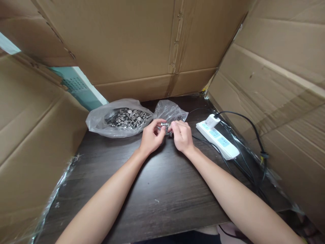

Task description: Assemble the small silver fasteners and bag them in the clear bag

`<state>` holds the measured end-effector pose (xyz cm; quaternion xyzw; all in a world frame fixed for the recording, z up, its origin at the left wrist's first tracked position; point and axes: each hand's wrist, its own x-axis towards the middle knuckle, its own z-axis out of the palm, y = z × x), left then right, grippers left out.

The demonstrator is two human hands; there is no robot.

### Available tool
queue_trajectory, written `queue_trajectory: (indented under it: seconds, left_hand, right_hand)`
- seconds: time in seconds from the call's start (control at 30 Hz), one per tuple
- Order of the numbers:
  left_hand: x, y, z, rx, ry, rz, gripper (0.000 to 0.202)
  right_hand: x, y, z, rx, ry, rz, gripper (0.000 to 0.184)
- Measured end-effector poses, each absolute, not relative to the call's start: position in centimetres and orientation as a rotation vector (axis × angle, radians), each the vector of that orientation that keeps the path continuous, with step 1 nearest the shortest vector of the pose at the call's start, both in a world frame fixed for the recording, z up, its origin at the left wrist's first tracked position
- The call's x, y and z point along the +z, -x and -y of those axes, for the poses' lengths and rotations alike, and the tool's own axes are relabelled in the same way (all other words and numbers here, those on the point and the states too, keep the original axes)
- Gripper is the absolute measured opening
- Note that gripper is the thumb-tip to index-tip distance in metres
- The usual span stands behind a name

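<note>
My left hand (pixel 152 138) is closed, with a small silver metal bolt (pixel 164 124) between its thumb and forefinger. Right beside it, my right hand (pixel 182 136) has its fingers curled together; what they pinch, if anything, is hidden. Other small metal pieces (pixel 168 133) show below and between the two hands, too small to tell apart. To the left lies an open clear plastic bag (pixel 98 122) with many metal bolts (pixel 130 118) heaped inside. Just behind my hands is a smaller clear plastic bag (pixel 170 110), its contents partly hidden by my fingers.
A white power strip (pixel 220 144) with a white plug (pixel 212 120) lies on the right of the dark wooden table (pixel 152 196). Black cables (pixel 256 135) run along that side. Cardboard walls (pixel 132 44) enclose the table at the back and both sides.
</note>
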<state>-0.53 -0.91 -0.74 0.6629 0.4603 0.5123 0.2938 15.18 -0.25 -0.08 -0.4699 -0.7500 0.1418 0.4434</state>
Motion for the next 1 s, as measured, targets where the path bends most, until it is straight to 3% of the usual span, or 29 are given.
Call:
queue_trajectory:
  seconds: [0.17,0.4,0.67,1.0]
  left_hand:
    - [-0.75,0.52,0.91,1.367,-1.761,-1.219,0.023]
    - [-0.77,0.55,0.89,1.374,-1.775,-1.213,0.025]
    - [-0.9,0.61,0.91,1.358,-1.77,-1.179,0.025]
    - [-0.43,0.45,0.9,1.312,-1.826,-1.168,0.022]
  right_hand:
    - [0.09,-15.15,0.3,0.353,1.145,1.779,0.034]
    - [-0.16,-15.07,0.16,0.335,1.15,1.854,0.047]
    - [-0.1,-14.92,0.19,0.392,1.118,1.758,0.015]
    - [-0.55,-14.85,0.01,0.411,1.087,1.775,0.012]
